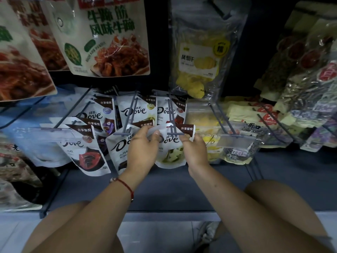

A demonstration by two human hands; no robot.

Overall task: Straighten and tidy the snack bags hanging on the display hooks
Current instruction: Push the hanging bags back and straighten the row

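Note:
Several white Dove snack bags hang on grey display hooks in the lower row. The front bag with green-yellow pieces (172,154) hangs at the tip of the middle-right hook (173,125). My left hand (144,145) pinches its top left edge, and my right hand (194,148) pinches its top right corner. Just left of it another Dove bag (118,148) hangs on the neighbouring hook (127,123), partly hidden by my left hand. A tilted Dove bag with a red picture (87,154) hangs further left.
Large meat snack bags (109,37) hang above left, and a clear bag of dried yellow fruit (198,57) above right. More packets (237,139) fill the hooks to the right. A dark shelf base (182,189) runs below, and my knees are at the bottom.

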